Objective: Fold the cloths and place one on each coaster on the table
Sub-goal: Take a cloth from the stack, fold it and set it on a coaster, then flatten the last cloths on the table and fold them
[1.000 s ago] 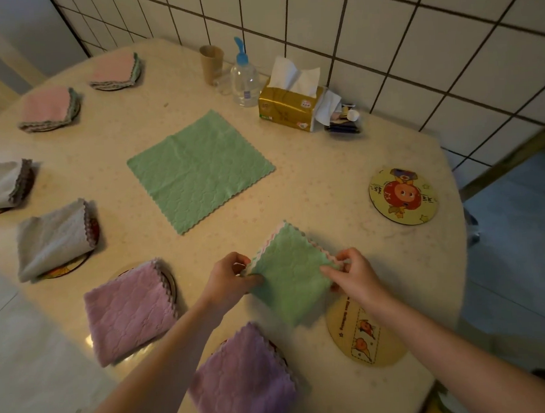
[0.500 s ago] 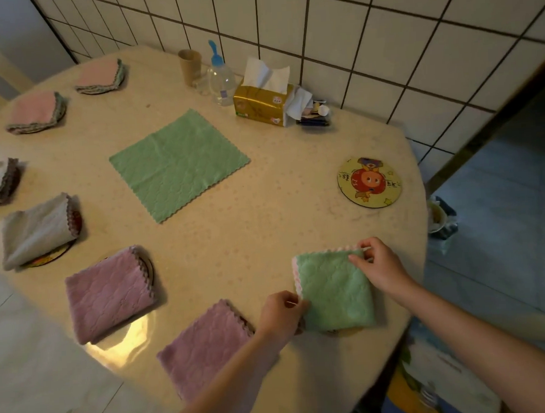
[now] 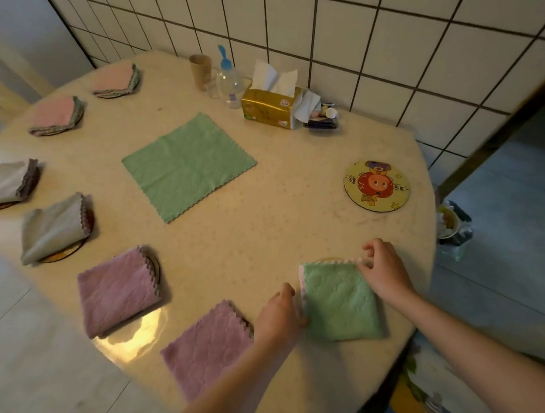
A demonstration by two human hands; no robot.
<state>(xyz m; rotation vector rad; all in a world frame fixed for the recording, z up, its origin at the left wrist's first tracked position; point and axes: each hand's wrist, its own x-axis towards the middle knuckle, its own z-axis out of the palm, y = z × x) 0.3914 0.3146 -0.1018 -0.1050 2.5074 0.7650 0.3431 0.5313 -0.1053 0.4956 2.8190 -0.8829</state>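
Head view: both arms reach in from the bottom to a folded green cloth (image 3: 341, 300) near the front edge of the counter (image 3: 281, 212). The left hand (image 3: 278, 315) has its fingers curled at the cloth's left edge, but I cannot tell if that grip has hold of the cloth. The right hand (image 3: 383, 271) sits on the far right corner, and its finger and thumb pinch the corner there.

The cloth between the two grips is a small square with a bumpy pattern. A pink wavy edge shows along its far and left sides. A thin bit of a coaster peeks out just past its far edge.

Just left of the left grip lies a folded purple cloth (image 3: 209, 345). Farther left is another purple cloth (image 3: 117, 290). Far beyond the grips, a big green cloth (image 3: 188, 165) lies spread flat. Past the right grip sits a bare coaster (image 3: 377, 185) with a cartoon picture on it.
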